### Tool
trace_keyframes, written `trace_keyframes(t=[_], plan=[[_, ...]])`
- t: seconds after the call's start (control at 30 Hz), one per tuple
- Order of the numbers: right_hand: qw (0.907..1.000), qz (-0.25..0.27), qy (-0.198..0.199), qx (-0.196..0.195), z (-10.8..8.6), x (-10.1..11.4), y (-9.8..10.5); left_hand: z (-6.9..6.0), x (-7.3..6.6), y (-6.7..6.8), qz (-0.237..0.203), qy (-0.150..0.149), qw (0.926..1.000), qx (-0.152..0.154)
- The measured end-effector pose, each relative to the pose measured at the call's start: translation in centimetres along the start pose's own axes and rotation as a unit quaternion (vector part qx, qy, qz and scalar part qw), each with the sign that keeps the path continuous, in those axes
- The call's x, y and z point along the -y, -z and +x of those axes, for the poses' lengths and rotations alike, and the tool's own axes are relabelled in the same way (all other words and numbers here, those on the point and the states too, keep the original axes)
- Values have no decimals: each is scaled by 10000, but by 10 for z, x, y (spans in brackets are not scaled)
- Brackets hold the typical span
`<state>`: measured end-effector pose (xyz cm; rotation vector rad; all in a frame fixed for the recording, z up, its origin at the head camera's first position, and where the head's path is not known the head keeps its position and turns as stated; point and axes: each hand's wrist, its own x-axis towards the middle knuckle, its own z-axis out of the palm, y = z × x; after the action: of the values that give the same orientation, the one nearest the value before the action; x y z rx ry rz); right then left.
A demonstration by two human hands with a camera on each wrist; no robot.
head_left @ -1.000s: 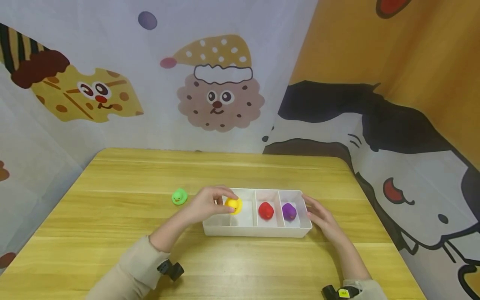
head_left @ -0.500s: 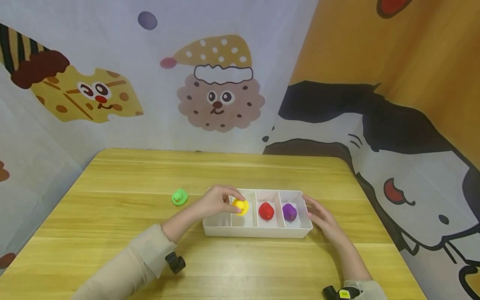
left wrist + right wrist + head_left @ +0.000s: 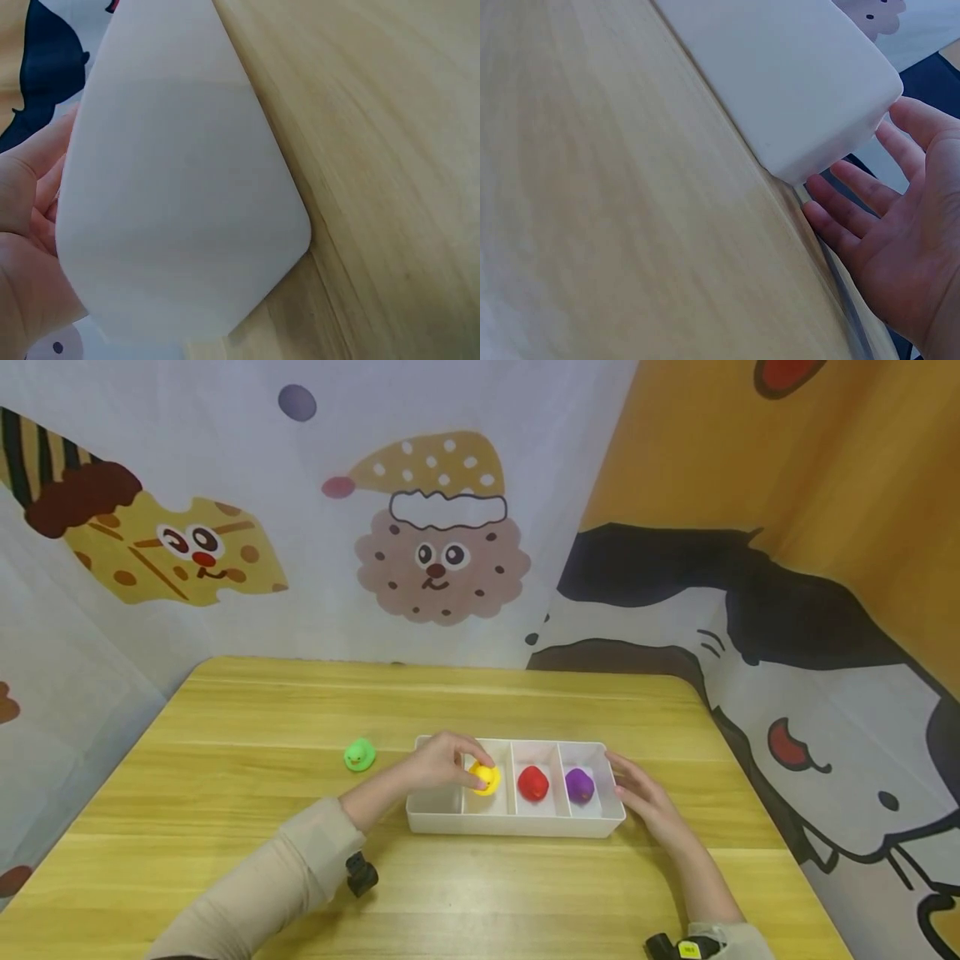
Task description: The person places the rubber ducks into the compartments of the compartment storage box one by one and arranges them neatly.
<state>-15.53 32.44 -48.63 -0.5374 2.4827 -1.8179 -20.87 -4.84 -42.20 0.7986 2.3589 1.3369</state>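
Observation:
A white divided box [image 3: 517,826] lies lengthwise on the table. My left hand [image 3: 437,765] reaches over its left end and pinches a yellow toy duck [image 3: 491,778] between thumb and finger, down in the second compartment from the left. Whether the duck touches the compartment floor, I cannot tell. In the left wrist view, the box's side [image 3: 180,172] hides the fingertips and duck. My right hand [image 3: 651,800] rests against the box's right end with extended fingers, as the right wrist view also shows. A red toy [image 3: 533,783] and a purple toy [image 3: 580,786] occupy the two right compartments.
A green toy duck [image 3: 359,755] stands on the wooden table [image 3: 465,893], left of the box. Behind the table hangs a cartoon-printed cloth [image 3: 315,627]. Each wrist carries a small black camera.
My left hand has shifted right and slightly lower with the yellow duck, from near the first divider into the second compartment. The right hand and the box have hardly moved.

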Motion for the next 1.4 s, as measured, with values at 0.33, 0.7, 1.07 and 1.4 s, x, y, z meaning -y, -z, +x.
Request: trace_keyframes(t=[0.33, 0.7, 1.07, 1.4], plan=[[10000, 78, -16, 57, 0, -1, 0, 7, 8, -5, 285, 7, 9995, 101], [10000, 48, 65, 24, 1, -5, 0, 13, 14, -10, 555, 49, 9983, 153], [9999, 116, 85, 13, 1, -6, 1, 17, 12, -13, 819, 453, 9953, 243], [10000, 17, 4, 55, 0, -7, 2, 15, 5, -15, 937, 627, 9935, 176]])
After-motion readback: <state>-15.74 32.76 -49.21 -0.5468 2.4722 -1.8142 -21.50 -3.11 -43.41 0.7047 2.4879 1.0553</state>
